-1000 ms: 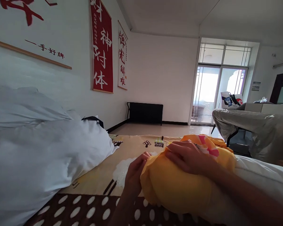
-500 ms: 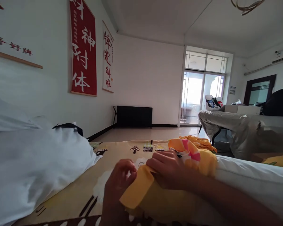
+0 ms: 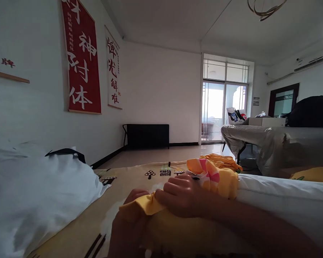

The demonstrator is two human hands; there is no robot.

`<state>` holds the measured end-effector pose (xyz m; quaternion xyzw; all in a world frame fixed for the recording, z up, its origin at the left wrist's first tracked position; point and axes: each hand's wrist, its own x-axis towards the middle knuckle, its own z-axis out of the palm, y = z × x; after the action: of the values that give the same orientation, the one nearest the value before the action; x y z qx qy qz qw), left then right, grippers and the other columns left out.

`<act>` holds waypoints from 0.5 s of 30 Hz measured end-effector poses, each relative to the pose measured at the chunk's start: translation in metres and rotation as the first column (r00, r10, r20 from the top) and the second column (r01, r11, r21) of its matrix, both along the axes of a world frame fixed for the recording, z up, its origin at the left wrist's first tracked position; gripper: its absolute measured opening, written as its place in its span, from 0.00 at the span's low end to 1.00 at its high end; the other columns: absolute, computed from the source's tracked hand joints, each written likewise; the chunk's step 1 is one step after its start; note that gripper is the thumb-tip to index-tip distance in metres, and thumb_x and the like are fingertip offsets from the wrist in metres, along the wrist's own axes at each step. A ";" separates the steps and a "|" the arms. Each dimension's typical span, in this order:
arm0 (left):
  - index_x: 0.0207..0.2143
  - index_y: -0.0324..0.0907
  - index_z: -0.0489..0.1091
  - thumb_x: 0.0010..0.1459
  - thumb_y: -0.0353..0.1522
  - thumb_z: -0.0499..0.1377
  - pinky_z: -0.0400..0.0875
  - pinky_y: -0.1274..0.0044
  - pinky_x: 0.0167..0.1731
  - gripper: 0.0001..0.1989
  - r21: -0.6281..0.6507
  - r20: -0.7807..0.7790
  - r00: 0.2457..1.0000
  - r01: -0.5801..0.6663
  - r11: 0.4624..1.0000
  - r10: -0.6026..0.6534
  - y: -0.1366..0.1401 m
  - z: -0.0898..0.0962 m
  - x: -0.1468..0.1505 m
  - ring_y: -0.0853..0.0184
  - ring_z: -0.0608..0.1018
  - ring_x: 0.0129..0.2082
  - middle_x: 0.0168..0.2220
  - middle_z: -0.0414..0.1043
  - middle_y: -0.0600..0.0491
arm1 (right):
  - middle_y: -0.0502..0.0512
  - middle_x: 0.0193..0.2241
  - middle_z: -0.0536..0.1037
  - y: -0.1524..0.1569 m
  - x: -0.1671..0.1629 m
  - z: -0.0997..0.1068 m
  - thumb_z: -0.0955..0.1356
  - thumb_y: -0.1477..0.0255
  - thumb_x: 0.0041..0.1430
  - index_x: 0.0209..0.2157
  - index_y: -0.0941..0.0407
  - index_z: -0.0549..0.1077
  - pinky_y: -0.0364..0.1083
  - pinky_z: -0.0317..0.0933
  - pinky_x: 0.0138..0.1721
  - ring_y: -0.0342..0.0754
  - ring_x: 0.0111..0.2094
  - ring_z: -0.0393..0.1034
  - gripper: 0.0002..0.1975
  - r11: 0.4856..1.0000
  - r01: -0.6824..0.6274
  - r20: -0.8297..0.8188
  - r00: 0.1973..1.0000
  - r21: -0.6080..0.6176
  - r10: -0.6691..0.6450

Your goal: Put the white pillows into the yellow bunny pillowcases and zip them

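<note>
A yellow pillowcase (image 3: 148, 203) with a pink-and-white print covers part of a white pillow (image 3: 285, 191), whose bare end lies at the right. My right hand (image 3: 179, 195) is closed around the pillowcase's edge, knuckles up. Left of it, my left hand (image 3: 127, 227) is closed at the same edge. A strip of the yellow cloth runs across its fingers and hides some of them. Both hands are close together, low in the middle of the view.
Beneath lies a beige patterned sheet (image 3: 129, 178). Another white pillow or quilt (image 3: 54, 200) bulges at the left. Crumpled orange cloth (image 3: 223, 162) lies beyond the pillow. Farther off stand a black folded panel (image 3: 148, 136) and a plastic-covered table (image 3: 266, 138) with a black bag (image 3: 312, 111).
My left hand has moved under the cloth strip and closed at the edge. The flap has been stretched to the left and flattened. My right hand keeps its grip. The view has turned slightly right.
</note>
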<state>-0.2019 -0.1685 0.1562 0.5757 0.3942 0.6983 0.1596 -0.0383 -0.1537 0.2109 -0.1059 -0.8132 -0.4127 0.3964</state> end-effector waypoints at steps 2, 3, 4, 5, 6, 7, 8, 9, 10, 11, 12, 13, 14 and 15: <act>0.24 0.42 0.68 0.39 0.46 0.63 0.68 0.78 0.24 0.18 -0.058 -0.045 0.998 0.047 0.997 -0.050 0.002 -0.001 -0.006 0.64 0.73 0.28 0.27 0.70 0.53 | 0.44 0.20 0.64 -0.001 -0.002 -0.001 0.60 0.78 0.60 0.27 0.56 0.66 0.43 0.45 0.23 0.38 0.22 0.55 0.09 1.000 0.013 0.029 0.999 0.002 -0.013; 0.24 0.42 0.68 0.38 0.46 0.63 0.66 0.78 0.21 0.18 -0.082 -0.034 0.998 0.058 0.995 -0.061 0.002 -0.001 -0.008 0.65 0.72 0.26 0.26 0.70 0.54 | 0.44 0.20 0.64 0.000 -0.004 -0.001 0.60 0.78 0.60 0.28 0.56 0.66 0.43 0.45 0.24 0.38 0.22 0.55 0.09 1.000 0.015 0.032 0.999 0.001 -0.015; 0.24 0.42 0.67 0.38 0.45 0.64 0.65 0.79 0.19 0.17 -0.095 -0.009 0.998 0.055 0.994 -0.056 0.001 -0.001 -0.008 0.66 0.71 0.24 0.25 0.69 0.55 | 0.44 0.20 0.65 0.000 -0.006 -0.002 0.60 0.78 0.60 0.28 0.56 0.67 0.42 0.46 0.24 0.38 0.22 0.55 0.09 1.000 0.020 0.033 0.999 -0.001 -0.020; 0.24 0.42 0.66 0.38 0.45 0.64 0.63 0.80 0.18 0.17 -0.102 0.025 0.999 0.038 0.994 -0.036 -0.002 0.000 -0.008 0.68 0.70 0.23 0.23 0.68 0.56 | 0.44 0.21 0.65 0.001 -0.008 -0.002 0.60 0.78 0.60 0.28 0.56 0.67 0.42 0.45 0.24 0.38 0.22 0.55 0.09 1.000 0.029 0.034 0.999 -0.006 -0.028; 0.24 0.42 0.66 0.38 0.45 0.64 0.61 0.80 0.17 0.18 -0.116 0.058 0.998 0.010 0.993 -0.004 -0.005 0.001 -0.006 0.69 0.69 0.21 0.22 0.66 0.57 | 0.44 0.21 0.65 0.001 -0.010 -0.002 0.60 0.78 0.60 0.27 0.56 0.67 0.42 0.45 0.24 0.38 0.22 0.55 0.10 0.999 0.043 0.032 0.999 -0.014 -0.042; 0.24 0.42 0.65 0.38 0.45 0.64 0.60 0.80 0.16 0.18 -0.140 0.082 0.996 -0.021 0.990 0.032 -0.009 0.003 -0.005 0.70 0.67 0.19 0.20 0.65 0.58 | 0.45 0.21 0.66 0.001 -0.011 -0.001 0.59 0.77 0.61 0.26 0.56 0.67 0.42 0.44 0.23 0.38 0.22 0.55 0.10 0.997 0.066 0.028 0.997 -0.032 -0.065; 0.24 0.42 0.65 0.37 0.46 0.64 0.59 0.80 0.15 0.19 -0.169 0.093 0.994 -0.047 0.985 0.064 -0.013 0.006 -0.003 0.70 0.66 0.18 0.19 0.64 0.58 | 0.45 0.21 0.66 0.001 -0.011 0.001 0.59 0.76 0.61 0.25 0.56 0.67 0.42 0.43 0.23 0.39 0.22 0.56 0.12 0.993 0.095 0.026 0.995 -0.063 -0.094; 0.24 0.42 0.66 0.36 0.46 0.64 0.58 0.80 0.15 0.19 -0.194 0.097 0.991 -0.071 0.978 0.092 -0.017 0.009 -0.002 0.70 0.66 0.18 0.18 0.65 0.58 | 0.46 0.21 0.67 -0.001 -0.010 0.004 0.59 0.74 0.62 0.25 0.56 0.66 0.43 0.43 0.23 0.39 0.23 0.56 0.13 0.985 0.129 0.040 0.991 -0.114 -0.125; 0.24 0.42 0.67 0.36 0.47 0.64 0.59 0.79 0.16 0.19 -0.210 0.103 0.988 -0.089 0.974 0.113 -0.020 0.012 -0.001 0.69 0.67 0.18 0.18 0.66 0.58 | 0.46 0.22 0.67 -0.003 -0.008 0.009 0.59 0.72 0.63 0.25 0.56 0.67 0.42 0.44 0.24 0.39 0.23 0.57 0.13 0.970 0.158 0.066 0.987 -0.183 -0.148; 0.25 0.42 0.68 0.36 0.47 0.64 0.61 0.79 0.18 0.19 -0.215 0.115 0.985 -0.101 0.971 0.128 -0.022 0.015 0.000 0.68 0.68 0.20 0.19 0.67 0.57 | 0.46 0.23 0.68 -0.004 -0.004 0.015 0.59 0.69 0.64 0.25 0.56 0.67 0.42 0.45 0.25 0.39 0.24 0.57 0.14 0.948 0.178 0.100 0.983 -0.265 -0.157; 0.26 0.41 0.69 0.37 0.46 0.64 0.62 0.78 0.20 0.19 -0.216 0.131 0.981 -0.111 0.970 0.142 -0.024 0.017 0.000 0.67 0.69 0.21 0.21 0.69 0.57 | 0.47 0.23 0.68 -0.006 0.002 0.023 0.59 0.66 0.64 0.25 0.56 0.67 0.42 0.47 0.27 0.39 0.25 0.58 0.16 0.915 0.193 0.142 0.978 -0.355 -0.151; 0.27 0.41 0.70 0.38 0.46 0.64 0.63 0.77 0.21 0.19 -0.217 0.153 0.976 -0.118 0.969 0.153 -0.024 0.019 0.001 0.66 0.70 0.22 0.22 0.70 0.56 | 0.46 0.23 0.68 -0.008 0.009 0.031 0.59 0.64 0.64 0.25 0.57 0.67 0.42 0.49 0.29 0.39 0.25 0.58 0.17 0.871 0.205 0.185 0.974 -0.447 -0.134; 0.28 0.41 0.71 0.38 0.45 0.63 0.63 0.77 0.23 0.18 -0.223 0.177 0.970 -0.124 0.967 0.165 -0.024 0.019 0.000 0.65 0.71 0.24 0.23 0.71 0.56 | 0.46 0.22 0.67 -0.008 0.018 0.040 0.59 0.63 0.64 0.24 0.57 0.67 0.42 0.50 0.31 0.39 0.25 0.57 0.18 0.816 0.218 0.221 0.969 -0.535 -0.114; 0.27 0.41 0.71 0.39 0.45 0.63 0.63 0.76 0.23 0.18 -0.238 0.196 0.965 -0.127 0.963 0.175 -0.024 0.019 0.000 0.64 0.71 0.24 0.23 0.71 0.55 | 0.45 0.21 0.66 -0.007 0.028 0.048 0.59 0.61 0.64 0.23 0.57 0.66 0.41 0.50 0.31 0.38 0.25 0.57 0.19 0.749 0.237 0.251 0.963 -0.619 -0.096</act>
<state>-0.2014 -0.1921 0.1754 0.4431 0.4937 0.7178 0.2112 -0.0107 -0.1612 0.2592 -0.2651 -0.9284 -0.1510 0.2120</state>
